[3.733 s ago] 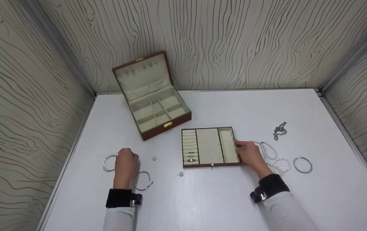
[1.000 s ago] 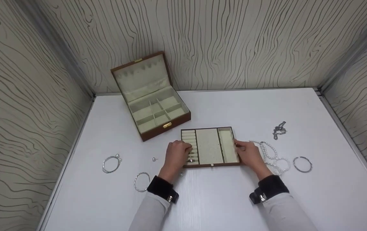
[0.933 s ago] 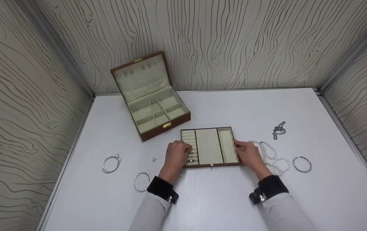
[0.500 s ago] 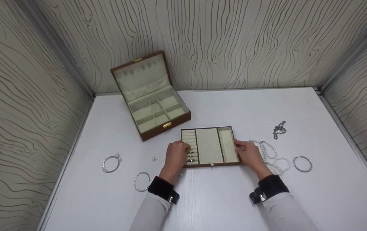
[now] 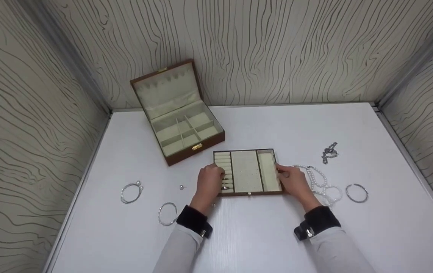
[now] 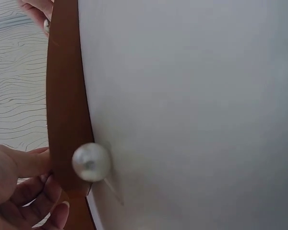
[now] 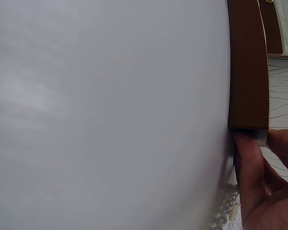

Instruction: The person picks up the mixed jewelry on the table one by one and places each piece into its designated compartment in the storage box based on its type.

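A shallow brown jewelry tray (image 5: 247,172) lies on the table, with cream ring rolls on its left, a flat pad in the middle and a long compartment on its right. My left hand (image 5: 208,184) grips the left side, its thumb over the rim and fingers curled outside in the left wrist view. With thumb and fingers, my right hand (image 5: 295,184) pinches the right wall (image 7: 249,72). A ring (image 5: 225,187) sits among the near rolls, partly covered by my left hand. A pearl earring (image 6: 91,163) lies before the tray's near left corner.
Behind to the left stands an open brown jewelry box (image 5: 195,146) with divided compartments. Bangles (image 5: 131,193) (image 5: 168,214) and another pearl earring (image 5: 182,187) lie at left. Pearl strands (image 5: 324,187), a silver chain (image 5: 329,153) and a bangle (image 5: 357,193) are at right. Patterned walls enclose the table.
My left hand has moved right, from beside the left bangle to the tray's left side, uncovering pearl earrings by that bangle. My right hand has stayed on the tray's right wall.
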Action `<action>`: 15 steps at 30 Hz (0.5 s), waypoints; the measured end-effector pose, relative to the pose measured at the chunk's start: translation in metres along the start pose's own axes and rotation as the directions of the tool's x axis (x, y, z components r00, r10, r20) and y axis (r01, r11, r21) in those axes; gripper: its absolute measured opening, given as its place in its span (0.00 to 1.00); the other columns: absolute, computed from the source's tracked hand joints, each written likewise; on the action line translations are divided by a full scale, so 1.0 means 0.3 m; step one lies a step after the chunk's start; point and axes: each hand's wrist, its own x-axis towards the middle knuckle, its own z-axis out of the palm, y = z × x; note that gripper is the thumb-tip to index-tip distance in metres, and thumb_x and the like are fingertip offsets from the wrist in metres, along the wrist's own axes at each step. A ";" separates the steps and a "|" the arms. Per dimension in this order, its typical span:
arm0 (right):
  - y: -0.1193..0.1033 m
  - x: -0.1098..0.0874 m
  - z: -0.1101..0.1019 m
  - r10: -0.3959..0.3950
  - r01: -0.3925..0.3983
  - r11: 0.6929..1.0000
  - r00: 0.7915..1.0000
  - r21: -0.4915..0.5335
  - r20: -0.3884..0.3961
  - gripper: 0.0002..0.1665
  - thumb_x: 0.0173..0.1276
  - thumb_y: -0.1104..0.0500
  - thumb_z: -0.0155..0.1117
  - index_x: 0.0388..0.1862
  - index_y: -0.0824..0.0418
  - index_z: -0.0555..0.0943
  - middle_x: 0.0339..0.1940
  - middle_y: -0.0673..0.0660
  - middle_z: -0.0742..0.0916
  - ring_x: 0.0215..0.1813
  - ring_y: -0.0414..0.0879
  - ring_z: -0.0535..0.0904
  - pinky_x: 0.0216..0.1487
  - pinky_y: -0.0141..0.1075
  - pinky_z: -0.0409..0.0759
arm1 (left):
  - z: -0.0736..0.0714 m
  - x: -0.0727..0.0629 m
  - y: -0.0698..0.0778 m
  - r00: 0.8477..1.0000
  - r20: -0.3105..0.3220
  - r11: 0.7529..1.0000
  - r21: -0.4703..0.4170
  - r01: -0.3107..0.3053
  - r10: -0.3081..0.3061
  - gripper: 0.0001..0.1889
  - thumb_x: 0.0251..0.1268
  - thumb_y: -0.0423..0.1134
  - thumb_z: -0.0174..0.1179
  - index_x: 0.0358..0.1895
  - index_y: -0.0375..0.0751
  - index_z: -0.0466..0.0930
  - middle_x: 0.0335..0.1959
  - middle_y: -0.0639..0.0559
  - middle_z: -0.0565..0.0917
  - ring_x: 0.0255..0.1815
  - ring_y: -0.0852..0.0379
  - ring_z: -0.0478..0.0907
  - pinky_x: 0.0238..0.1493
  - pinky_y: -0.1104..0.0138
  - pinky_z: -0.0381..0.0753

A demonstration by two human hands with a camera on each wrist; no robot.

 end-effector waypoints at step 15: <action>-0.006 -0.002 0.003 0.010 -0.010 1.000 1.000 -0.001 0.000 0.23 0.70 0.66 0.57 0.64 0.66 0.75 0.58 0.69 0.81 0.43 0.54 0.80 0.39 0.39 0.77 | -0.045 -0.014 -0.020 0.984 0.179 0.990 -0.143 0.016 0.010 0.13 0.58 0.20 0.59 0.37 0.38 0.89 0.31 0.50 0.83 0.36 0.52 0.80 0.40 0.61 0.80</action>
